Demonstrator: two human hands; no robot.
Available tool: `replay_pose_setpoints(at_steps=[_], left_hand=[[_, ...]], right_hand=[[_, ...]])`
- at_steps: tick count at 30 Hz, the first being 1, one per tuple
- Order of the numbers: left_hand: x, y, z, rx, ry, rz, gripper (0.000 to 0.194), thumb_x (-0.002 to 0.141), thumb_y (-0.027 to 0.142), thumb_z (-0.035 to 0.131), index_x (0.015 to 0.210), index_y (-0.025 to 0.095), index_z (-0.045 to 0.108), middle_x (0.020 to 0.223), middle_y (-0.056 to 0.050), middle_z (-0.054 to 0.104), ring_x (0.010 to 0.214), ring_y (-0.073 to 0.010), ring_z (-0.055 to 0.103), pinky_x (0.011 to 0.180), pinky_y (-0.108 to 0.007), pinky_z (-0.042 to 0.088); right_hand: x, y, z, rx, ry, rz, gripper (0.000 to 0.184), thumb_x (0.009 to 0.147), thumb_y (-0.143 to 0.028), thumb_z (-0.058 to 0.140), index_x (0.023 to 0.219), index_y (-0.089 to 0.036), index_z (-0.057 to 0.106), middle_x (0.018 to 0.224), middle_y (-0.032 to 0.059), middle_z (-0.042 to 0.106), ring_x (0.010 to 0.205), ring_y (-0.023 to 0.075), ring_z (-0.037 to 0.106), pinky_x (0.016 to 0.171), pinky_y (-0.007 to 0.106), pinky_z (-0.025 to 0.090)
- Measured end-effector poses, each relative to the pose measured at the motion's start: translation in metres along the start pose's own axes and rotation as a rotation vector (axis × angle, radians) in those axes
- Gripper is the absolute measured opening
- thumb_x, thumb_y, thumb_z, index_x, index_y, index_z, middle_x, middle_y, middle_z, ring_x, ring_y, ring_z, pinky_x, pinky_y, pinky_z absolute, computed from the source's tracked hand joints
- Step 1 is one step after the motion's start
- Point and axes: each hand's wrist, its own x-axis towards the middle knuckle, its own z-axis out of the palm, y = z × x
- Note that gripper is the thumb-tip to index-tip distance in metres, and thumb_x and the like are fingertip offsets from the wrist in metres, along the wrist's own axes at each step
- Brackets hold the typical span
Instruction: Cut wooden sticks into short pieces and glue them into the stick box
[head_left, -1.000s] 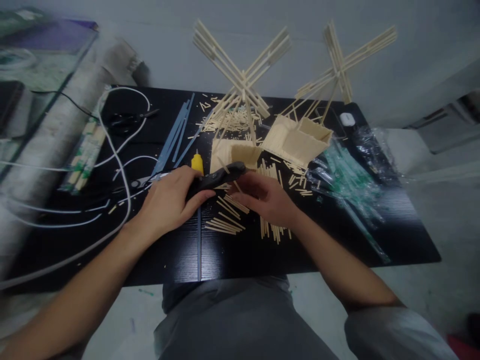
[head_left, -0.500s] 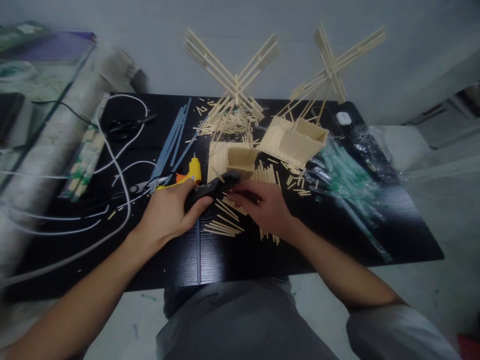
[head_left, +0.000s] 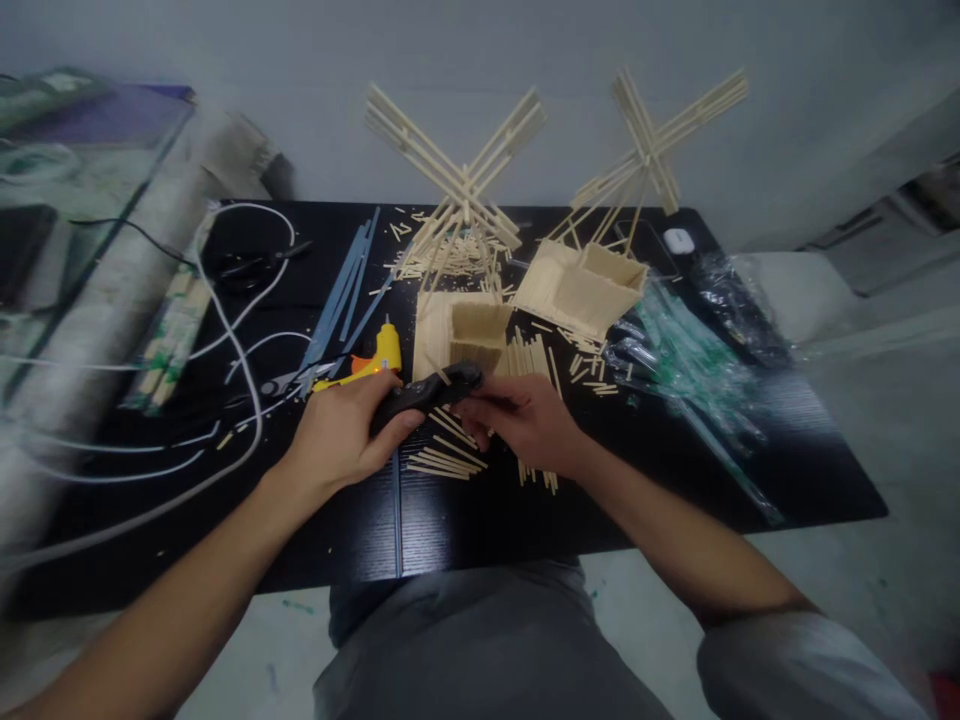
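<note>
My left hand [head_left: 341, 425] is wrapped round a black hand tool [head_left: 411, 396], its thumb lying along the near side; the tool's exact kind is hard to make out. A short thin wooden stick [head_left: 437, 368] crosses the tool near its far end. Close by that end, my right hand [head_left: 529, 418] has its fingers pinched together; what lies between them is hidden. Just beyond my hands stands a wooden-stick windmill model [head_left: 433, 325] with crossed blades. Beside my left hand lies a yellow hot glue gun [head_left: 386, 350]. Loose wooden sticks [head_left: 448, 458] are spread beneath my hands.
A second stick windmill [head_left: 559, 285] stands to the right, near green-and-clear plastic wrapping [head_left: 694, 350]. Grey-blue strips [head_left: 341, 290], scissors [head_left: 277, 384], and a white cable [head_left: 225, 322] lie on the left. Stick offcuts [head_left: 457, 255] pile up at the back of the black table [head_left: 480, 530].
The camera view has shifted slightly. My left hand keeps its hold on the black tool, and my right fingers have moved a little beside its far end.
</note>
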Motion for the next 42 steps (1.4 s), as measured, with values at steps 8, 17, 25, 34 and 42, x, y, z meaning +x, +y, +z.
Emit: replay_pose_setpoints(at_steps=[8, 17, 25, 34, 42], left_hand=[[-0.001, -0.009, 0.000, -0.277, -0.012, 0.221, 0.045, 0.099, 0.056, 0.040, 0.101, 0.018, 0.064, 0.087, -0.006, 0.070, 0.078, -0.0226, 0.065, 0.071, -0.034, 0.045], [-0.004, -0.008, -0.002, -0.200, 0.012, 0.258, 0.042, 0.101, 0.052, 0.040, 0.086, 0.018, 0.059, 0.073, -0.003, 0.062, 0.062, -0.0179, 0.056, 0.059, -0.031, 0.038], [0.002, -0.005, -0.002, -0.108, -0.036, 0.069, 0.047, 0.099, 0.056, 0.038, 0.088, 0.017, 0.063, 0.079, -0.007, 0.068, 0.072, -0.0235, 0.064, 0.067, -0.034, 0.043], [0.003, 0.000, -0.003, -0.091, -0.229, 0.044, 0.053, 0.098, 0.062, 0.036, 0.086, 0.019, 0.063, 0.081, -0.009, 0.072, 0.076, -0.0258, 0.068, 0.068, -0.036, 0.043], [0.002, 0.000, -0.004, -0.072, -0.248, 0.041, 0.058, 0.100, 0.063, 0.030, 0.085, 0.019, 0.065, 0.082, -0.009, 0.073, 0.077, -0.0259, 0.069, 0.070, -0.036, 0.045]], right_hand=[[0.000, 0.003, 0.000, 0.481, -0.355, 0.114, 0.029, 0.096, -0.034, 0.073, 0.076, -0.014, 0.068, 0.063, -0.0040, 0.058, 0.048, 0.0055, 0.052, 0.046, 0.018, 0.049], [0.000, 0.009, 0.001, 0.538, -0.358, 0.134, 0.025, 0.096, -0.034, 0.073, 0.081, -0.014, 0.070, 0.064, -0.0048, 0.060, 0.048, 0.0052, 0.054, 0.047, 0.017, 0.052], [0.006, 0.005, -0.008, 0.096, 0.041, 0.002, 0.033, 0.077, -0.034, 0.090, 0.101, -0.019, 0.074, 0.086, 0.0003, 0.076, 0.071, 0.0105, 0.069, 0.068, 0.022, 0.058], [0.006, -0.002, -0.017, -0.022, -0.155, -0.190, 0.029, 0.080, -0.019, 0.087, 0.107, -0.023, 0.078, 0.117, 0.0049, 0.077, 0.115, 0.0193, 0.072, 0.101, 0.033, 0.059], [0.008, 0.004, -0.016, 0.053, -0.155, -0.135, 0.033, 0.075, -0.018, 0.091, 0.106, -0.026, 0.081, 0.110, 0.0026, 0.080, 0.106, 0.0166, 0.075, 0.093, 0.030, 0.061]])
